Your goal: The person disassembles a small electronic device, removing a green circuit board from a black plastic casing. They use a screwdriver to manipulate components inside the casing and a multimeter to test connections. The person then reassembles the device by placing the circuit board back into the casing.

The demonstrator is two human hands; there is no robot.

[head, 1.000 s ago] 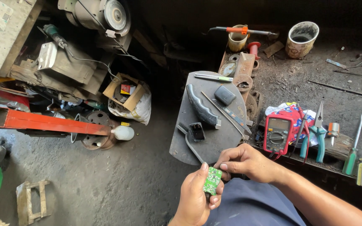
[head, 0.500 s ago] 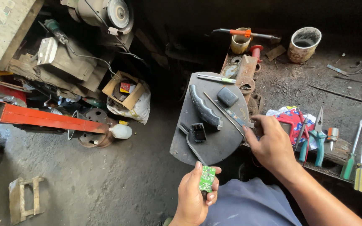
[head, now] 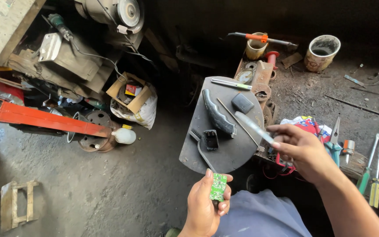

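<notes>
Head view: two hands (head: 259, 175), one circuit board (head: 218, 187).

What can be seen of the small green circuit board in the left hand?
The small green circuit board is a roughly rectangular piece with pale markings and tiny components on its green face. It stands nearly upright, pinched in the left hand, thumb on its near edge and fingers behind. It is held above the grey concrete floor, below the dark metal plate.

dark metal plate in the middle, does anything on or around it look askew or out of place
The dark metal plate overhangs its support on the near side, loose parts on it: a black handle, a small black housing. The left hand holds a bare green circuit board, apparently out of its casing.
</notes>
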